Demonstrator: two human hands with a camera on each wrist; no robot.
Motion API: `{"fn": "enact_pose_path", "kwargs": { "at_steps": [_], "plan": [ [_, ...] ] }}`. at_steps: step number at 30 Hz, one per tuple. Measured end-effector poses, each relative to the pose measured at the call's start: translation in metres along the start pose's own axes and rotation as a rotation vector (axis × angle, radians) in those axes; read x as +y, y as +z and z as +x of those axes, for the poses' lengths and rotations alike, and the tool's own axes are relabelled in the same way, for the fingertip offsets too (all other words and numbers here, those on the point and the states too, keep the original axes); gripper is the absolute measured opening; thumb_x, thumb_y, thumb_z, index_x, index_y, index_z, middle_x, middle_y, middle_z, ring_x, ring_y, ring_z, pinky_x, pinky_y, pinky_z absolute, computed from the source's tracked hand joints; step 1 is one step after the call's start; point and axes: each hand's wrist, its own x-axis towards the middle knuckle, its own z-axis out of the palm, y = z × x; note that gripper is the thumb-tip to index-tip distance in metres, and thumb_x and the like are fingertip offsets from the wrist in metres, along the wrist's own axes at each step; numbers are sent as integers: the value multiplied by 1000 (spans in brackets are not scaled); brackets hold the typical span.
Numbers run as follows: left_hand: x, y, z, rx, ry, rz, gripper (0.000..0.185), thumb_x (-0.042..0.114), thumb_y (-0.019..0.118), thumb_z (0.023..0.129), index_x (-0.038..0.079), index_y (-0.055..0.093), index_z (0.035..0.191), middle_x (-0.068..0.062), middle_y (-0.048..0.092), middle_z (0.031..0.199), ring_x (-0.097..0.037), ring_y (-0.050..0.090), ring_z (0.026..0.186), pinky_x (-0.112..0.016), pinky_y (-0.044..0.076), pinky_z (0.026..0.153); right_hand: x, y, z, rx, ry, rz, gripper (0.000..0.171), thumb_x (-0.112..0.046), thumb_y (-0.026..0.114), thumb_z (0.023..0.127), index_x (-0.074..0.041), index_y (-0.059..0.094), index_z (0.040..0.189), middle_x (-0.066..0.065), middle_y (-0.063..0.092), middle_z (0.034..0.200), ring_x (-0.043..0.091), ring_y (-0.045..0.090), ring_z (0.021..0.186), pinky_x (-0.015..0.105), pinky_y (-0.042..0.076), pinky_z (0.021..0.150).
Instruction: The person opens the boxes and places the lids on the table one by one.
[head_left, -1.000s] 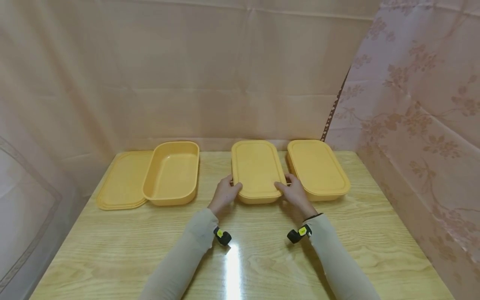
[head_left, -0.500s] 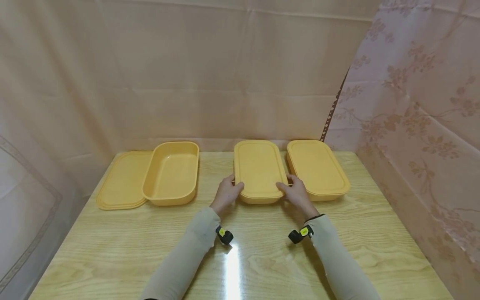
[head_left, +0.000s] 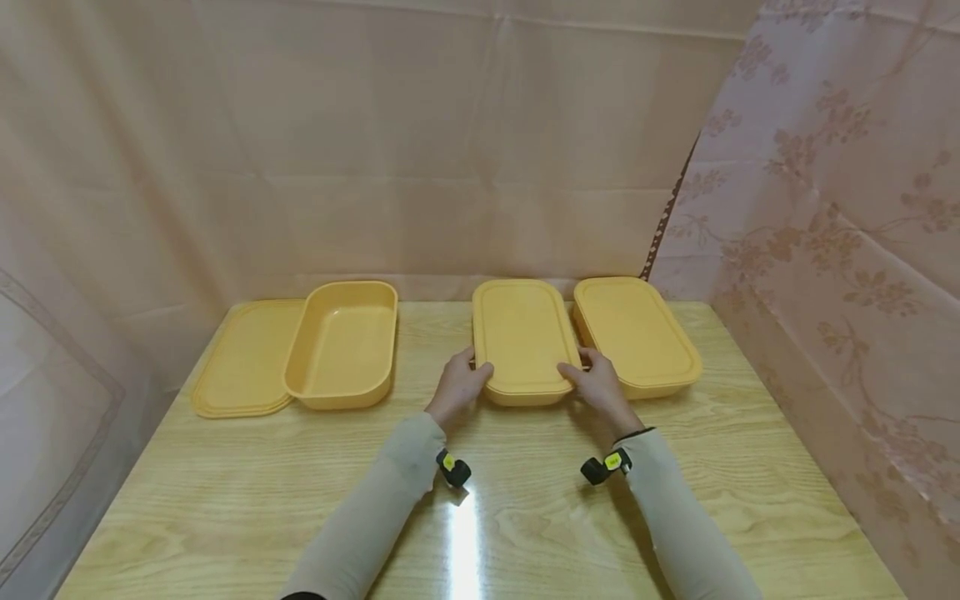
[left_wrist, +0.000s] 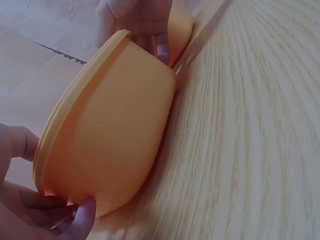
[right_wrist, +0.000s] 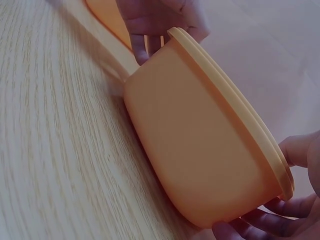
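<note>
A yellow lidded food container point(head_left: 525, 333) stands on the table between my two hands. My left hand point(head_left: 458, 383) grips its left side near the front corner, thumb on the lid's edge and fingers below the rim. On the opposite side my right hand point(head_left: 597, 387) holds it the same way. In the left wrist view the container's wall point(left_wrist: 115, 120) shows, with the fingers curled under the lid rim. The right wrist view shows the lid point(right_wrist: 235, 105) seated along the top of the wall. The container's inside is hidden by the lid.
Close on the right stands a second lidded yellow container point(head_left: 637, 333). To the left is an uncovered yellow container point(head_left: 341, 346), overlapping a loose yellow lid point(head_left: 247, 358) lying on the wooden table point(head_left: 360, 500). A beige curtain point(head_left: 375, 150) hangs behind the table's far edge.
Both hands have slid the middle container a little to the right, nearer to the right-hand container. The uncovered container and loose lid have stayed in place.
</note>
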Motion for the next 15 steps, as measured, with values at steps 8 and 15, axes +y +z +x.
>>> {"fn": "enact_pose_path", "kwargs": {
  "at_steps": [8, 15],
  "plan": [
    [2, 5, 1, -9, -10, 20, 42, 18, 53, 89, 4, 58, 128, -14, 66, 112, -20, 60, 95, -31, 52, 84, 2, -4, -3, 4, 1, 21, 51, -21, 60, 96, 7, 47, 136, 26, 55, 123, 27, 61, 100, 22, 52, 75],
    [2, 10, 1, -19, -25, 20, 41, 18, 53, 90, 3, 57, 129, -14, 65, 114, -19, 61, 95, -30, 53, 83, 5, -8, -4, -1, 0, 60, 50, -20, 60, 96, 9, 47, 134, 24, 58, 116, 17, 60, 88, 29, 56, 74]
  ]
}}
